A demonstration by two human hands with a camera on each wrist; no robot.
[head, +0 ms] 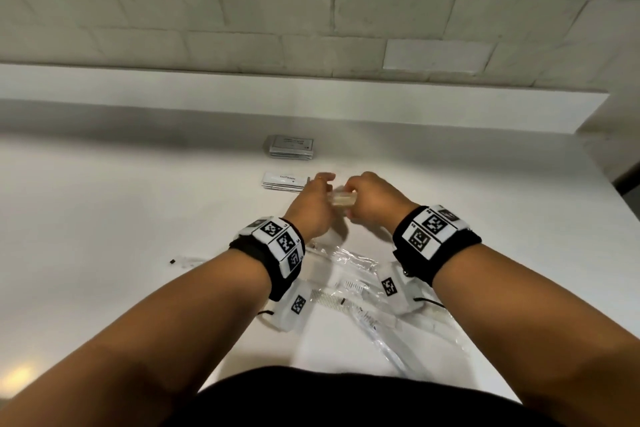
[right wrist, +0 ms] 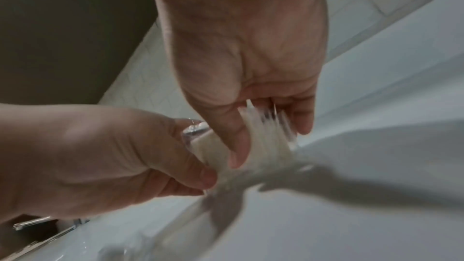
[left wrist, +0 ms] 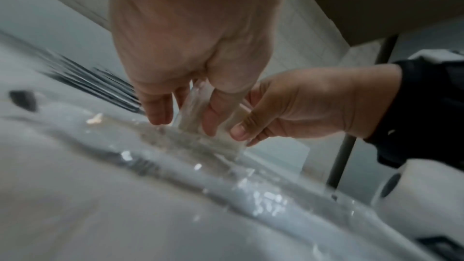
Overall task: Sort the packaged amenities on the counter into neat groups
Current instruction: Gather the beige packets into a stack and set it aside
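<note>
Both hands meet over the middle of the white counter [head: 121,218] and hold a small stack of clear-wrapped pale packets [head: 341,199]. My left hand [head: 317,198] pinches the stack's left end, thumb in front, and my right hand [head: 363,194] pinches its right end. The left wrist view shows the packets [left wrist: 193,114] between my left fingers with the right hand's thumb [left wrist: 238,131] on them. In the right wrist view the blurred stack [right wrist: 266,146] sits under my right thumb. A pile of white toothpaste sachets [head: 284,181] lies left of the hands, and a grey packet stack [head: 291,146] lies behind it.
Several clear-wrapped combs and toothbrushes [head: 349,291] lie loose under my wrists near the counter's front edge. A thin clear-wrapped item [head: 185,260] with a dark tip lies to the left. A raised ledge [head: 311,94] and tiled wall run along the back.
</note>
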